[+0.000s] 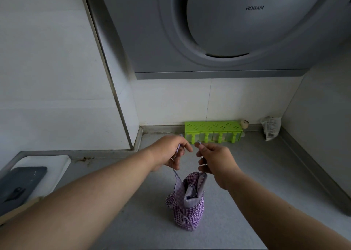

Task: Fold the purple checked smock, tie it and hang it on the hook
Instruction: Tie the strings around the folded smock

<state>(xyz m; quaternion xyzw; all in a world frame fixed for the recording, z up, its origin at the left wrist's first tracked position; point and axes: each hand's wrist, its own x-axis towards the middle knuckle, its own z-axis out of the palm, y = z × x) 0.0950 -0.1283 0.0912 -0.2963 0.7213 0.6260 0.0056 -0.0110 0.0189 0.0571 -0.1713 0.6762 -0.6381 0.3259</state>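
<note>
Kitchen corner, white tiled walls, grey worktop (247, 170) running to the back wall. Large grey extractor hood (218, 27) marked ROBAM fills the upper view. At the left edge, a white board (57, 166) carries a dark phone (20, 183). Against the back wall stands a green rack (212, 131) with hook-like prongs along its front; right of it, a small jar (244, 125) and a crumpled packet (271, 128).

Smock (187, 202): purple and white check, folded into a compact upright bundle, bound near its base with a tie of the same cloth. A paler lining shows at its open top. It hangs low at centre, in front of the rack; whether its base touches the worktop cannot be told. Two thin strings rise from its top, one to each hand.

Left hand (169, 153): fingers curled, pinching the left string (175, 171). Right hand (214, 158): fingers curled, pinching the right string. Both hands are just apart, above the bundle.
</note>
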